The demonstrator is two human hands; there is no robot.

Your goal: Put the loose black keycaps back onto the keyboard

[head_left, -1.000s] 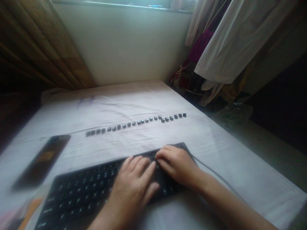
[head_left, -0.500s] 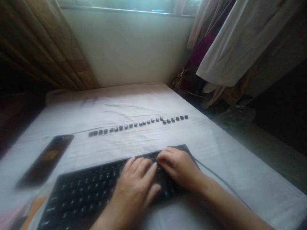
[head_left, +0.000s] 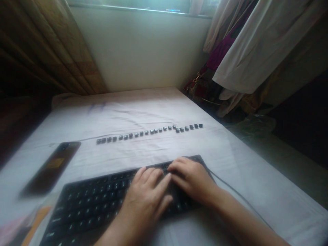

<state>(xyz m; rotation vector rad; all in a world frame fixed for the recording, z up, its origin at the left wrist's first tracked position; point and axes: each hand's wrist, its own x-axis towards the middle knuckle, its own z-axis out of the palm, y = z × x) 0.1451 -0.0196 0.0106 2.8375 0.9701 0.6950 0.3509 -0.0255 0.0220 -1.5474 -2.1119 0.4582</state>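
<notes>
A black keyboard (head_left: 87, 201) lies at a slant in front of me. My left hand (head_left: 147, 194) rests on its middle part with fingers apart, the index finger stretched toward my other hand. At the keyboard's far right part, my right hand (head_left: 191, 176) is closed, thumb and fingers brought together over the keys. What sits between those fingertips, if anything, is hidden. Beyond the keyboard, several small dark keycaps (head_left: 136, 134) stand in a long row on the white cloth, with a shorter row of keycaps (head_left: 187, 128) at its right end.
A dark phone (head_left: 51, 167) lies face down on the left of the cloth-covered surface (head_left: 128, 106). The keyboard's cable (head_left: 238, 191) trails off to the right. A brown curtain (head_left: 51, 44) hangs at the left; clothes (head_left: 246, 48) hang at the right, past the surface's edge.
The view has shifted slightly, moving the scene a little to the right. My left index finger has edged closer to my right hand's fingertips. The keycap rows look the same.
</notes>
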